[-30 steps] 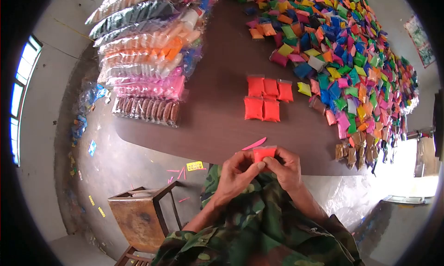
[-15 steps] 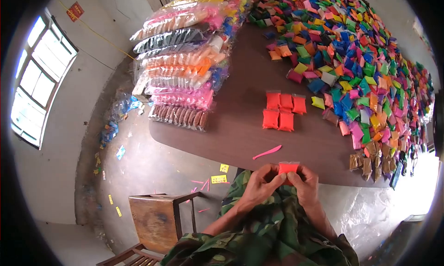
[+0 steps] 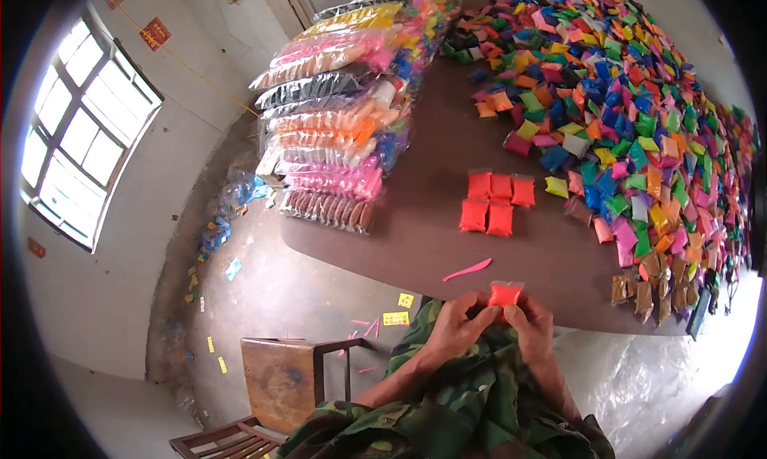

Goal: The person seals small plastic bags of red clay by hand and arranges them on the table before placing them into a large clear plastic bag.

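Note:
Both my hands hold one small red-orange powder packet [image 3: 505, 293] at the near edge of the brown table [image 3: 415, 243]. My left hand [image 3: 455, 328] pinches its lower left side, and my right hand [image 3: 531, 325] grips its right side. Just beyond on the table lies a thin pink strip [image 3: 468, 270]. Farther in, several matching red-orange packets [image 3: 497, 203] lie flat in two short rows.
A huge spread of multicoloured packets [image 3: 631, 115] covers the table's right side. Long plastic-wrapped bundles of packets [image 3: 335, 123] are stacked at the left. Brown packets [image 3: 647, 287] lie near the right edge. A wooden chair [image 3: 280, 371] stands on the floor below left.
The view has shifted, so table and packets sit farther right and lower. Both hands keep hold of the red-orange packet and work it between the fingers.

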The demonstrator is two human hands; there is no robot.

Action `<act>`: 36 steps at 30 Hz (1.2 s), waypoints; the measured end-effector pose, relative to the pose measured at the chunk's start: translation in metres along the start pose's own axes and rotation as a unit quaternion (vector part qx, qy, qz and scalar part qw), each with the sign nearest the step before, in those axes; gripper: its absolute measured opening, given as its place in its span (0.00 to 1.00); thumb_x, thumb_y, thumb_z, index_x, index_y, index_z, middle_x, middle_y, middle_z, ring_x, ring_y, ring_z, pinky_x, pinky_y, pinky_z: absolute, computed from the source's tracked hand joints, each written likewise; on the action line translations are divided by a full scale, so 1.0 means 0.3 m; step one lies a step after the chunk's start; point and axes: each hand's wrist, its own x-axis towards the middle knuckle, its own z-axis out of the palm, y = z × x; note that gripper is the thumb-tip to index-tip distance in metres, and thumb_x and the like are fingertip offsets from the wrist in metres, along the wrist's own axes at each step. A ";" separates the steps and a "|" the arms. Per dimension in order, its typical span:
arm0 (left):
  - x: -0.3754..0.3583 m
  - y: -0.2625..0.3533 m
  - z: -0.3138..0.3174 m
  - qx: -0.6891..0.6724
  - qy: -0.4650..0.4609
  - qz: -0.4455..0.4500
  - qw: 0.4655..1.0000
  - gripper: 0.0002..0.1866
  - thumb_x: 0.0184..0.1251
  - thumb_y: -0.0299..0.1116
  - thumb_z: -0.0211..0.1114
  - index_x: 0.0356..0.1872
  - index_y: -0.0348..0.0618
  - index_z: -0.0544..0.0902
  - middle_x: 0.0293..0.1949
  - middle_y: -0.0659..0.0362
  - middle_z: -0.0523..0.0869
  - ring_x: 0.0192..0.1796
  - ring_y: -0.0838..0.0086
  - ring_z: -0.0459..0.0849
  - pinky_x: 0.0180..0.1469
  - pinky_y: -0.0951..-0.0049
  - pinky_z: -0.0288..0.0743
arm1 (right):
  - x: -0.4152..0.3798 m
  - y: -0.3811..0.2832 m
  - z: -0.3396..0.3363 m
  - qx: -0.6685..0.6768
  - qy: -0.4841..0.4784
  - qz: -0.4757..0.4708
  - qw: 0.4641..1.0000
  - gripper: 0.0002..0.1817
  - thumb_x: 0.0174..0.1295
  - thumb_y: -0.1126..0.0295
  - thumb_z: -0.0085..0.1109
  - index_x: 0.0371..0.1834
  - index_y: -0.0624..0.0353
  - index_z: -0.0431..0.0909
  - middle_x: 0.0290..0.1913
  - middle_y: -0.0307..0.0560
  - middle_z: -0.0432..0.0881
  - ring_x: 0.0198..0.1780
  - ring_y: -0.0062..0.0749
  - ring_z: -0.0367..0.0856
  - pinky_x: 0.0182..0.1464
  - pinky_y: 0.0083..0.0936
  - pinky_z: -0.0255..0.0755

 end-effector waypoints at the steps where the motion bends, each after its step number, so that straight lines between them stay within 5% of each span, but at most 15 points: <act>1: -0.007 -0.003 0.002 -0.020 -0.003 -0.010 1.000 0.16 0.78 0.37 0.71 0.52 0.32 0.85 0.40 0.62 0.89 0.39 0.83 0.83 0.40 0.78 0.78 | -0.003 0.013 -0.007 0.001 0.005 -0.001 1.000 0.18 0.77 0.65 0.66 0.62 0.65 0.85 0.51 0.41 0.89 0.45 0.18 0.81 0.43 0.18 0.75; 9: -0.017 0.048 0.031 -0.052 -0.041 -0.059 0.996 0.18 0.79 0.39 0.70 0.55 0.32 0.85 0.42 0.61 0.89 0.39 0.82 0.84 0.39 0.77 0.79 | -0.038 0.076 -0.053 0.002 0.054 -0.004 0.999 0.20 0.76 0.62 0.67 0.60 0.68 0.85 0.53 0.42 0.89 0.50 0.21 0.82 0.52 0.22 0.78; 17: -0.058 0.050 0.066 -0.034 -0.055 -0.008 0.998 0.15 0.80 0.39 0.69 0.51 0.34 0.85 0.38 0.63 0.87 0.35 0.84 0.81 0.34 0.78 0.75 | -0.102 0.003 -0.048 -0.030 0.048 -0.032 0.998 0.21 0.77 0.58 0.66 0.58 0.68 0.86 0.48 0.40 0.88 0.48 0.21 0.82 0.53 0.23 0.78; 26: -0.120 0.110 0.117 -0.119 -0.055 -0.015 0.991 0.15 0.80 0.40 0.68 0.52 0.37 0.85 0.35 0.67 0.85 0.36 0.85 0.79 0.37 0.80 0.73 | -0.196 -0.022 -0.023 -0.080 0.090 -0.093 0.988 0.15 0.74 0.64 0.70 0.54 0.64 0.88 0.34 0.30 0.83 0.30 0.11 0.72 0.30 0.16 0.66; 36: -0.087 0.007 0.091 -0.043 -0.011 0.007 0.999 0.11 0.79 0.33 0.68 0.46 0.32 0.84 0.34 0.67 0.86 0.36 0.86 0.79 0.37 0.79 0.73 | -0.173 -0.003 -0.025 -0.058 0.031 0.010 0.998 0.17 0.81 0.63 0.60 0.61 0.65 0.84 0.43 0.31 0.84 0.42 0.11 0.75 0.44 0.15 0.71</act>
